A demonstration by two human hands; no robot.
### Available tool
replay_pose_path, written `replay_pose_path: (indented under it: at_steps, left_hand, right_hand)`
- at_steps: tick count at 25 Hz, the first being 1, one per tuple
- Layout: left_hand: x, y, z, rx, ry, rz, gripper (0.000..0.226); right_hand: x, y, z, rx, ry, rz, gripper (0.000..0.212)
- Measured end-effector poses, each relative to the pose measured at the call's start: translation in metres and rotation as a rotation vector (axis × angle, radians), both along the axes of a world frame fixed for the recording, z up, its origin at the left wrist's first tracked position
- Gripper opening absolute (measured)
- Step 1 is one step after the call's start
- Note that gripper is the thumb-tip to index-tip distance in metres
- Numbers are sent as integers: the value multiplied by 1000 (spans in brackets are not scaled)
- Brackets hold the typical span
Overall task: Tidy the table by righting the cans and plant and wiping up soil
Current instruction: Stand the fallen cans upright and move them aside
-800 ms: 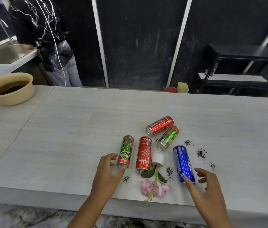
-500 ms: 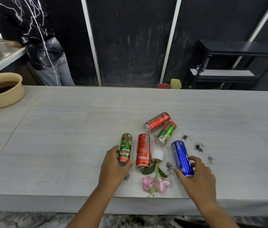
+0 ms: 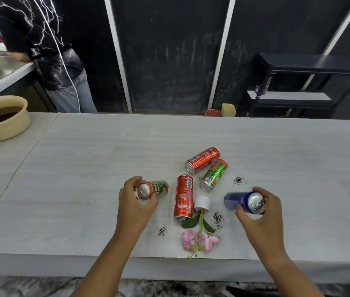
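Cans lie scattered near the front edge of the pale wood-grain table (image 3: 84, 179), and the person's two hands are each wrapped round one. The left hand (image 3: 135, 202) is clamped on the green Milo can (image 3: 158, 188), tilted up with its silver end facing the camera and its far end blurred. The right hand (image 3: 262, 211) grips the blue can (image 3: 234, 200) the same way, tipped toward the viewer, lid showing between the fingers.

Between the hands a tall red can (image 3: 183, 197) lies on its side, lengthwise away from the person. Just beside it, touching or nearly so, the small white pot (image 3: 202, 203) of the plant lies tipped over, its green leaves and pink flower (image 3: 199, 241) stretching toward the table's edge. Farther back, a second red can (image 3: 203, 159) and a green-and-red can (image 3: 213, 174) lie on their sides close together.

Dark soil (image 3: 218, 219) sits in small patches right of the stem, left of the flower, and beyond the blue can.

At the far left stands a tan bowl (image 3: 8, 125). Behind the table another person (image 3: 41, 39) in a dark lightning-print top stands at a counter
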State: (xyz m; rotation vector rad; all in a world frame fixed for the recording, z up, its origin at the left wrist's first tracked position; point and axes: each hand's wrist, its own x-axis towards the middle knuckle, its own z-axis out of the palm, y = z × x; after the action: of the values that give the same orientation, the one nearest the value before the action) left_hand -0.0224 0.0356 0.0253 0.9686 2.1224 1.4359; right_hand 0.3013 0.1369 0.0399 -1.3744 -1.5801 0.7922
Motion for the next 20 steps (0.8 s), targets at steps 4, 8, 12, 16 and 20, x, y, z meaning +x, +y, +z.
replay_pose_path:
  at_steps: [4,8,12,16,20]
  left_hand:
    - [3,8,10,21,45,17,69]
    - [10,16,8,-1,35,28,63]
    - [15,9,-3,-102,-49,11,66]
    - [21,10,-3,-124,-55,62,62]
    - [27,27,22,-37,4,100,64]
  right_hand:
    - [2,16,6,-5,25,84,70]
    - [9,25,-1,-35,18,134,71]
    - [16,22,-20,-169,26,164,71]
    - [23,28,-35,-274,91,177,65]
    - [40,43,-26,-253,116,122,65]
